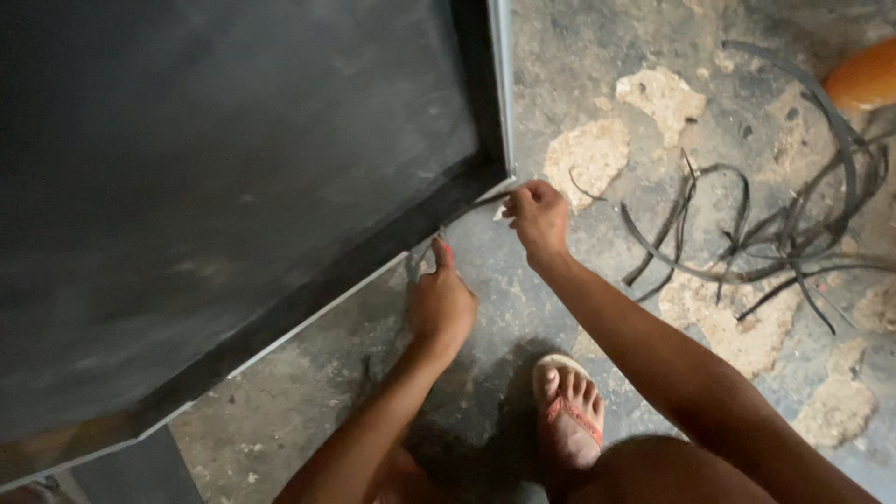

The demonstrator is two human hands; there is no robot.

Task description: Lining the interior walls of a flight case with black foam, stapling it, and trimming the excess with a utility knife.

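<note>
At the large dark framed panel's [233, 168] 5 o'clock corner, right hand [537, 217] pinches a black strip [476, 199] partly pulled free, left hand [441, 303] grips a small tool [444, 250]; loose strips [775, 233] lie at 3 o'clock.

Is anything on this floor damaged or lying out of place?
Yes. The concrete floor is worn, with pale patches where the surface has broken away. A tangle of dark strips lies loose to the right. The right hand pinches one strip at the panel's corner.
</note>
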